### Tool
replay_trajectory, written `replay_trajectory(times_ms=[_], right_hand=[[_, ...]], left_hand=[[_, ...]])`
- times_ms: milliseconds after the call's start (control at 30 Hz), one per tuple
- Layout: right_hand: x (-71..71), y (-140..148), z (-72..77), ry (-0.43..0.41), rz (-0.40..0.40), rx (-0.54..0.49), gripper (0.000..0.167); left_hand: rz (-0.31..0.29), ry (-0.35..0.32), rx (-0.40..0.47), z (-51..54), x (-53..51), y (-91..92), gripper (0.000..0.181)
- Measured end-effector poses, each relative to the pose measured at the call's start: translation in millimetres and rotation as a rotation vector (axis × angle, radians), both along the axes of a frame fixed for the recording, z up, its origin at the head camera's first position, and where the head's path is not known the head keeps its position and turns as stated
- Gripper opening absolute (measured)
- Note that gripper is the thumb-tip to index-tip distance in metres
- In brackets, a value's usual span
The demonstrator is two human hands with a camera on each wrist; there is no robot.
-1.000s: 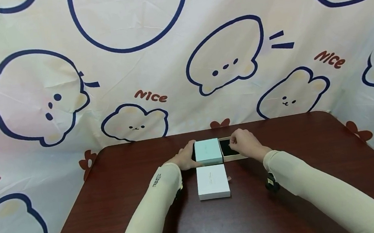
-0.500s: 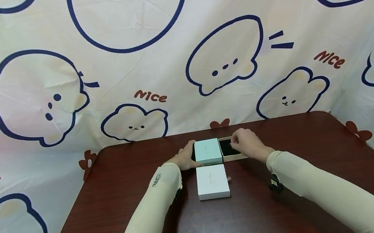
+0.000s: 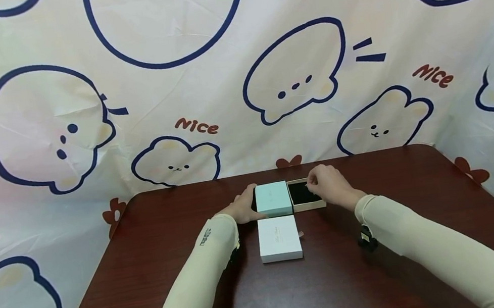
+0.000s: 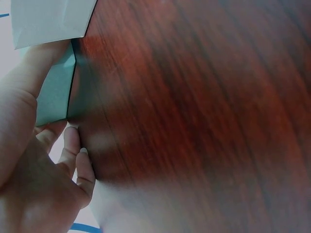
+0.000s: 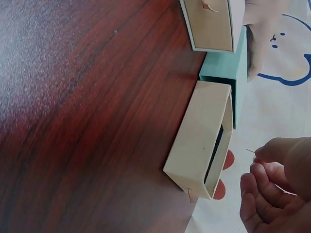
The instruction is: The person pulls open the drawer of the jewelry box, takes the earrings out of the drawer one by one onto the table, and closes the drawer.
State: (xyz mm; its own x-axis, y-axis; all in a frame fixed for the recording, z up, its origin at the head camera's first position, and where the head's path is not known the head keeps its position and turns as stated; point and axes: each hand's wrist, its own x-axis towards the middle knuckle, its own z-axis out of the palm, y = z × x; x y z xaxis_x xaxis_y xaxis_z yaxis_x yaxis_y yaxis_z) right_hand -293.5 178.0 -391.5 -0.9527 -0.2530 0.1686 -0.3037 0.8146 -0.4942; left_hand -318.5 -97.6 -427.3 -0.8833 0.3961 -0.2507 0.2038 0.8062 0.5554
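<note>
A mint-green box sleeve (image 3: 272, 199) lies near the table's far edge. My left hand (image 3: 243, 206) grips it from the left, thumb along the near side, as the left wrist view (image 4: 36, 160) of the hand also shows. Out of the sleeve's right end stands a cream drawer (image 3: 309, 206) with a black lining (image 3: 301, 193). My right hand (image 3: 330, 183) is raised over the drawer's right part, thumb and forefinger pinching a tiny thin thing (image 5: 250, 151), like a fine wire. Most of it is hidden by the fingers, so its kind is unclear.
A closed white box (image 3: 279, 239) lies just in front of the green sleeve, its small ribbon pull (image 3: 301, 234) pointing right. The drawer has a ribbon pull (image 5: 190, 195) too. Behind the dark wooden table (image 3: 166, 209) hangs a printed cloth (image 3: 230, 90).
My right hand has shifted slightly right, uncovering more of the drawer's black lining. The left hand keeps its grip on the sleeve. The head view has tilted a little.
</note>
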Motion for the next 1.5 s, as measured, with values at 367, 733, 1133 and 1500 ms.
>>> replay_trajectory(times_ms=[367,733,1133,1500], right_hand=[[-1.0,8,-1.4,0.03,-0.032,0.0,0.013],[-0.3,18,-4.5,0.093,-0.062,-0.023,0.012],[-2.3,29,-5.6,0.08,-0.084,-0.076,0.016],[-1.5,36,-4.0,0.032,-0.112,-0.107,0.016]], left_hand=[[0.003,0.001,-0.009,-2.9,0.9,0.1,0.103],[0.009,0.0,0.016,-3.0,1.5,-0.4,0.103],[0.008,0.002,0.023,-4.1,0.0,-1.9,0.104],[0.007,0.0,0.02,-3.9,-2.3,-0.9,0.105]])
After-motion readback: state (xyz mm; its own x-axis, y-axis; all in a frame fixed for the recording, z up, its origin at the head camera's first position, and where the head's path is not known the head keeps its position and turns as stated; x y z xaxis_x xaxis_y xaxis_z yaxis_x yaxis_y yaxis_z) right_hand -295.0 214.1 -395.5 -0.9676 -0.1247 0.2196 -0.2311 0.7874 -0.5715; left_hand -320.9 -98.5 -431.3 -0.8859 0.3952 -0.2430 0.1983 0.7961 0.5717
